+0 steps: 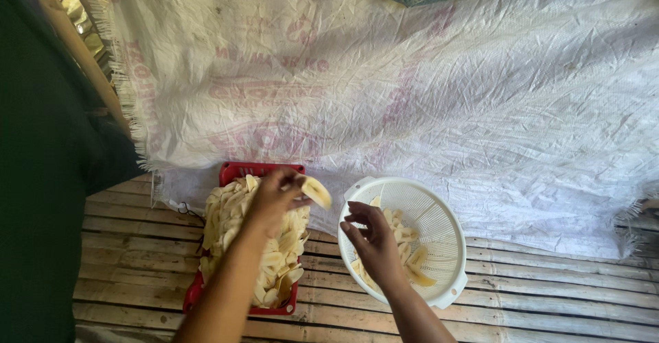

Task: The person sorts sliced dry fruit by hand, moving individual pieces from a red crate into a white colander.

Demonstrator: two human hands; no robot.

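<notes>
Head view, looking down over both forearms.

Left hand [274, 193]: closed in a pinch on a pale banana slice [316, 191], held by one end above the far part of the red tray [237, 171]. Slice likely light, thin, soft and a little slick; probably easy to snap or bruise, so best taken flat between thumb and fingertips near one end or mid-length, with gentle pressure. Beneath the wrist, a heaped pile of slices [233, 219] filling the tray, loose and likely to slide.

Right hand [374, 240]: fingers curled loosely, palm turned toward the left hand, hovering at the near rim of the white colander [439, 213]; whether a slice sits between the fingertips, impossible to tell. Just beyond the fingers, a few slices [412, 257] lying in the colander's bowl.

Pose: both forearms reaching forward from below, left arm angled up over the tray, right arm angled in over the colander, hands close but apart.

Under the hands, slatted bamboo flooring [549, 295]; beyond them, a crumpled white woven sheet [446, 96]. Beside the left arm, a dark sleeve [41, 178].
</notes>
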